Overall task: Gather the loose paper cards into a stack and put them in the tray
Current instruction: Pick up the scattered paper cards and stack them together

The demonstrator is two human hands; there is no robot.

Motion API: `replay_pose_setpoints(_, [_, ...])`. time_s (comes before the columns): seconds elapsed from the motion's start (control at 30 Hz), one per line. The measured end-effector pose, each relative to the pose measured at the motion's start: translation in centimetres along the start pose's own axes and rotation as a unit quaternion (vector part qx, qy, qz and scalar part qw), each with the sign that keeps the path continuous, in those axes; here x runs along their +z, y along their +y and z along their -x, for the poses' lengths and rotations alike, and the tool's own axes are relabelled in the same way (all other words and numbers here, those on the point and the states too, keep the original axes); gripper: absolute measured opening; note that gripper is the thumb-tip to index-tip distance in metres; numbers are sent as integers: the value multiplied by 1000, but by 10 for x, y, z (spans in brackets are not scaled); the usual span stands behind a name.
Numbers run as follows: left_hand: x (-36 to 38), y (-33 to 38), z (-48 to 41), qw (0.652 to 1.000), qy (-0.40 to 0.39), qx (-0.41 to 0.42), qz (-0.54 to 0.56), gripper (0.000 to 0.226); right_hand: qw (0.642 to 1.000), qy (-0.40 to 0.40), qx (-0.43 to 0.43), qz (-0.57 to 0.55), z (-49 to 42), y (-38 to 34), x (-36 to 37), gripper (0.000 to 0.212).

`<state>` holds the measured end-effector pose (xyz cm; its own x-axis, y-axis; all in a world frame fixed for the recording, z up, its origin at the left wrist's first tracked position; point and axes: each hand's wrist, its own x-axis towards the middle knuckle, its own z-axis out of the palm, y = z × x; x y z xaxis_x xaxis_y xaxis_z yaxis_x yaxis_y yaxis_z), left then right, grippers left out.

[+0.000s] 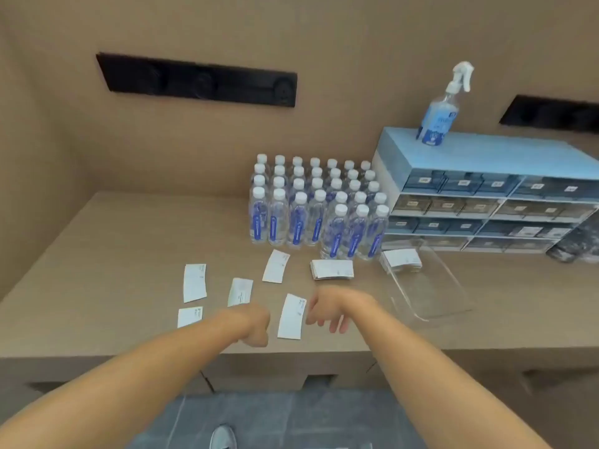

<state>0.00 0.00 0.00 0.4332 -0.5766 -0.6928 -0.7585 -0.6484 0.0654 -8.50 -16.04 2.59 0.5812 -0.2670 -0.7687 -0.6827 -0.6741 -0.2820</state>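
Several loose white paper cards lie spread on the brown table: one [292,315] between my hands, others at the left [194,282], [240,291], [189,316] and further back [276,266]. A small stack of cards [332,269] lies in front of the bottles. A clear plastic tray [431,296] sits to the right with another card stack [401,259] at its far end. My left hand [256,325] hovers curled like a fist just left of the nearest card, holding nothing. My right hand [327,311] hangs with fingers apart at that card's right edge.
A block of several water bottles [316,209] stands behind the cards. A blue drawer organiser [486,202] sits at the right rear with a spray bottle [442,108] on top. The table's front edge [291,354] runs just below my hands.
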Motion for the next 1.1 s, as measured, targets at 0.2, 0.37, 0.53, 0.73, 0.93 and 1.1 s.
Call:
replay_pose_setpoints(0.2, [0,-36,-58,997,40,68,11,21,983,32,95,-153,-52,-8,37,26])
replay_pose_setpoints(0.37, [-11,-37,-107,986,82,146,21,38,927,115,169,-313,-81,-15,72,24])
replay_pose_setpoints(0.53, [-6,-19,-145,974,113,196,29,44,874,234,235,-356,-104,-24,107,53])
replay_pose_setpoints(0.73, [6,-6,-176,972,100,214,3,61,881,282,248,-287,-119,-32,125,52])
replay_pose_setpoints(0.93, [-4,-10,-194,978,74,188,58,47,884,263,241,-302,-130,-23,121,50])
replay_pose_setpoints(1.1, [-34,-24,-210,976,27,182,118,32,873,258,198,-363,-138,-18,103,37])
